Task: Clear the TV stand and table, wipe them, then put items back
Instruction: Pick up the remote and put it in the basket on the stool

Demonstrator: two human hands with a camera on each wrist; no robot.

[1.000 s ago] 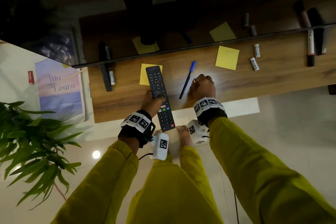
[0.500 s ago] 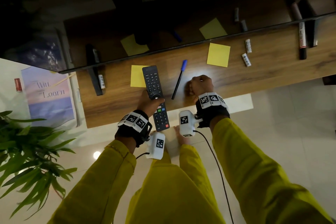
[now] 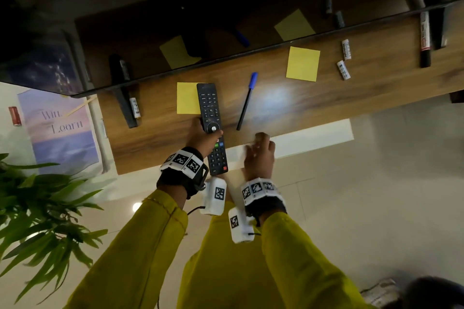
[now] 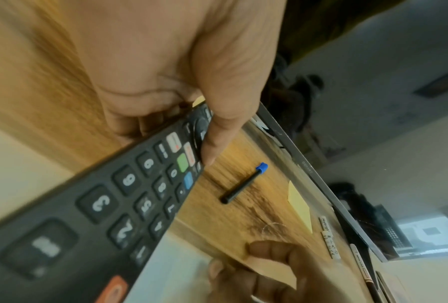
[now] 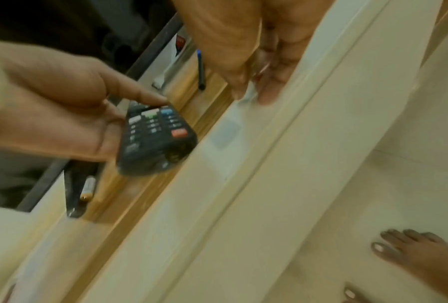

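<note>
Poster (image 3: pixel 62 128) far left of remote, reads "Win… Learn". One battery (image 3: pixel 135 107) left of remote. Left hand (image 3: pixel 203 138) grips remote (image 3: pixel 212 128), thumb over its buttons; far end over a yellow note (image 3: pixel 186 98) on desk (image 3: pixel 326 98). Pen (image 3: pixel 246 101), blue cap, right of remote. Right hand (image 3: pixel 259 155) at desk edge, fingers loose, holding nothing. Second note (image 3: pixel 303 64), two more batteries (image 3: pixel 346 49), lettering too small to read.

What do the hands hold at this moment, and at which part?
The left hand grips the remote around its middle, thumb on the button face. The right hand seems to hold nothing; its fingers are blurred.
</note>
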